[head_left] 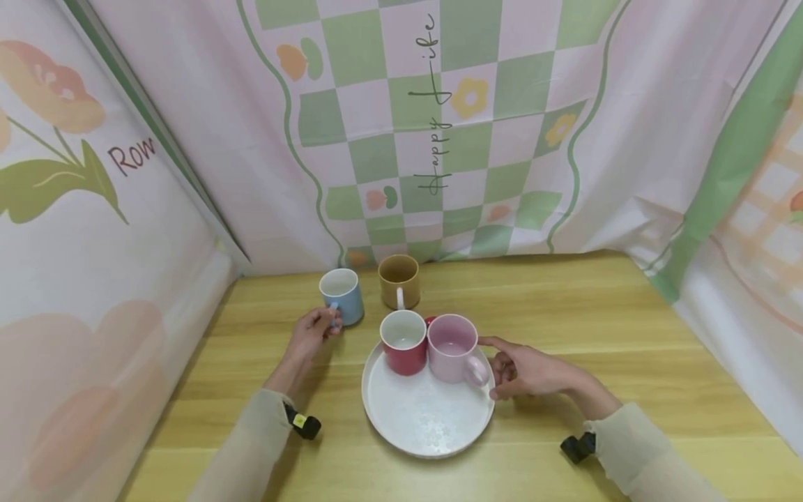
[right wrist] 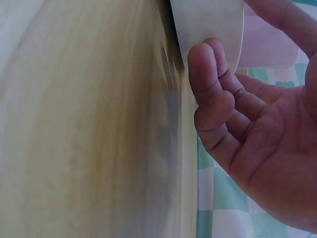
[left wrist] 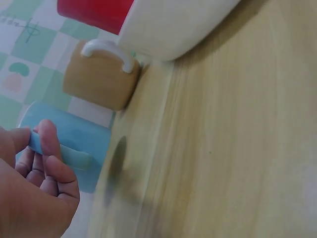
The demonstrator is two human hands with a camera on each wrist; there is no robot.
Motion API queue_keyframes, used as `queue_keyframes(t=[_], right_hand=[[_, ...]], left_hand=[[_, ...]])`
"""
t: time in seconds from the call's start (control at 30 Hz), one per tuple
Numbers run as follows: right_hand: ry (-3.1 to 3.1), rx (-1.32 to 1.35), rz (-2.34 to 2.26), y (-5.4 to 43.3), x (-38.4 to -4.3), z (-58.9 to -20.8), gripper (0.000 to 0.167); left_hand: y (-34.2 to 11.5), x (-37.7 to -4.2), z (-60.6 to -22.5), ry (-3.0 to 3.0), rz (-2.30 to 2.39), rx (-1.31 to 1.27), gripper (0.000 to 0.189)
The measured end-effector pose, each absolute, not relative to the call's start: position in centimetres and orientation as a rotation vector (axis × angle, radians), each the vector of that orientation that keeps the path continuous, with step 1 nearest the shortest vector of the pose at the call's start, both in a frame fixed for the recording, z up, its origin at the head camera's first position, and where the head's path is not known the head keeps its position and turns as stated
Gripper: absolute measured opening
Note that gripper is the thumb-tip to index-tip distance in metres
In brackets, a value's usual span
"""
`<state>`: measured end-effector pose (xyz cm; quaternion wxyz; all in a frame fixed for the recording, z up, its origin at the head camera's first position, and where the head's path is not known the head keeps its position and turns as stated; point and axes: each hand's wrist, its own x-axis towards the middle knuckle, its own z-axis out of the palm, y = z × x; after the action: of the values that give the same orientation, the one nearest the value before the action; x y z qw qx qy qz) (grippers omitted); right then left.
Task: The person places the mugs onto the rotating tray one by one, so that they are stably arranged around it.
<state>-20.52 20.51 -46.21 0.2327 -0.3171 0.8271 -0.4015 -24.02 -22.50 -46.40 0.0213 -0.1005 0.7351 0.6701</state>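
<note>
My left hand [head_left: 314, 331] pinches the handle of a light blue mug [head_left: 351, 296] between thumb and fingers, as the left wrist view also shows. The mug is upright at the back left, beside a tan mug [head_left: 408, 284] with a white handle. On a round white tray [head_left: 426, 425] stand a red mug [head_left: 404, 357] with a white inside and a pink mug [head_left: 444, 362], side by side. To the right of the tray is my right hand [head_left: 533, 369], fingers loosely bent near the rim and the pink mug's handle. Whether its fingertips [right wrist: 202, 64] touch the tray wall I cannot tell.
A wooden table [head_left: 596, 321] lies under everything. Patterned cloth [head_left: 464, 160] hangs behind its far edge, with more cloth [head_left: 94, 279] along the left and right sides. Each wrist carries a small black camera [head_left: 577, 447].
</note>
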Motion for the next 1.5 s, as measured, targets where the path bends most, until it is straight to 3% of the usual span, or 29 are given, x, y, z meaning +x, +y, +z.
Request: queue_keyframes(t=[1.5], right_hand=[[2.254,-0.891,-1.109,20.6,-20.9,-46.3,0.1]], left_hand=[[-21.4,-15.6,-41.1,2.247,2.067,-0.044,0.026]])
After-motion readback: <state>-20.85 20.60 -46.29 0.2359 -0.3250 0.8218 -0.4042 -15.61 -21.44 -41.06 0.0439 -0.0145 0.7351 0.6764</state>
